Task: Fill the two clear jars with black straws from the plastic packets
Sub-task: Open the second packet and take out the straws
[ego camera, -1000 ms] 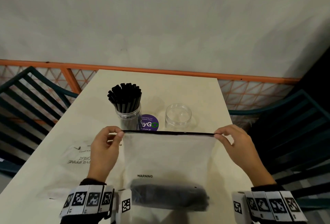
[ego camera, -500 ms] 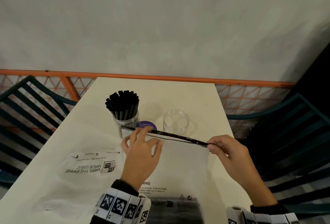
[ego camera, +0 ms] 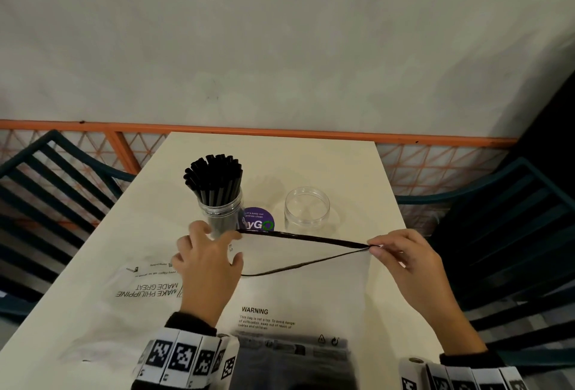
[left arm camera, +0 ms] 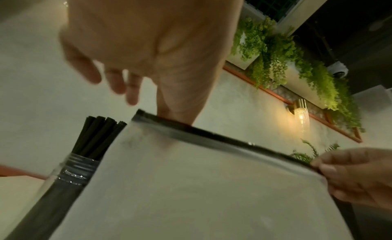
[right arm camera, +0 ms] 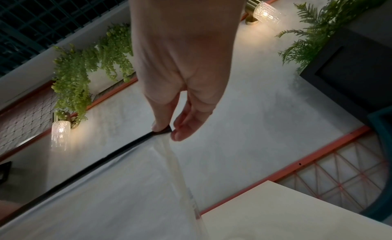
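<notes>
Nearest, low between both wrists: dark bundle of black straws [ego camera: 292, 364] lying at the bottom of a frosted plastic packet [ego camera: 298, 290], printed with WARNING text.

Right hand [ego camera: 407, 262]: thumb and forefinger pinched tight on the packet's right top corner, at the end of its black zip strip [ego camera: 308, 238]; remaining fingers loosely curled behind. In the right wrist view, same pinch, strip running away from the fingertips [right arm camera: 161, 126].

Left hand [ego camera: 207, 268]: fingers spread and nearly straight, gripping nothing, thumb tip touching the left end of the far zip strip (mouth of the packet gaping here, near lip sagging just beside the thumb's base).

Under and left of the left hand: flat empty packet [ego camera: 146, 291] with upside-down print, on the cream table [ego camera: 311, 165].

Just beyond the left fingertips: clear jar [ego camera: 221, 214] packed with upright black straws. To its right, beyond the zip strip, a purple round sticker [ego camera: 258, 219], then the empty clear jar [ego camera: 306, 210], beyond and left of the right hand.

Farther off: dark green slatted chairs [ego camera: 510, 234] either side, orange rail [ego camera: 280, 132], grey wall.
</notes>
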The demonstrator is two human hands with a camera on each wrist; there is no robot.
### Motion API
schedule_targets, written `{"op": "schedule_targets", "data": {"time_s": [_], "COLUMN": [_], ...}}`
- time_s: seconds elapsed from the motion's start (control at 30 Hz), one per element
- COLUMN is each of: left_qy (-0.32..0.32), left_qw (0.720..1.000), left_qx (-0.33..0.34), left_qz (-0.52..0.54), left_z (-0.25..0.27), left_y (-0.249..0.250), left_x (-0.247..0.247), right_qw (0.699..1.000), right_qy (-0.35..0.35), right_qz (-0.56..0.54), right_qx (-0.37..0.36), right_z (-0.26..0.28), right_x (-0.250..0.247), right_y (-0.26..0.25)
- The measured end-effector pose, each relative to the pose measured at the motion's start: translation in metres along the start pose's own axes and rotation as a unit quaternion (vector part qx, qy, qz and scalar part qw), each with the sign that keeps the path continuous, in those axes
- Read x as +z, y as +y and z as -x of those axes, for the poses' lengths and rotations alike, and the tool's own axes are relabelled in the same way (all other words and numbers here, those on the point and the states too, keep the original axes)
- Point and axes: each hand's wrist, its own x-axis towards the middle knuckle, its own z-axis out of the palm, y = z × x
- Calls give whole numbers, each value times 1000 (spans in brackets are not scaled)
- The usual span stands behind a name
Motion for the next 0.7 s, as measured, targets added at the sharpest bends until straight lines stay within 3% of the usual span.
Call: {"op": "schedule_targets", "data": {"time_s": [0.13,0.23,0.27,0.33,0.43,0.5,0.57,0.63,0.67,0.7], "left_qy": [-100,-114,-139,-189,-252,-292,-305,-287,-270,-249], "left_qw": [977,937,910,829,666,602,583,602,634,684], "left_qx": [8,4,-13,-51,-89,-94,-107,-122,-116,-106], "left_qz": [191,329,391,524,696,737,745,735,716,677], "left_z": [2,6,7,9,8,7,5,2,1,0], "left_y": [1,6,9,10,0,-5,-8,-10,-13,-15], "left_x": [4,5,5,6,9,8,5,4,6,7], "right_qw": [997,991,988,982,973,967,948,870,822,782], "right_qy": [-8,8,8,-7,-36,-60,-80,-92,-92,-95], "right_qz": [27,39,39,60,108,81,-87,-327,-414,-473], "right_qx": [79,128,148,177,202,233,297,358,379,395], "right_z": [-1,-2,-2,-3,-3,-3,-3,-4,-6,-7], "right_x": [16,29,33,39,46,49,48,43,38,34], "right_y": [0,-1,0,5,16,22,21,15,13,13]}}
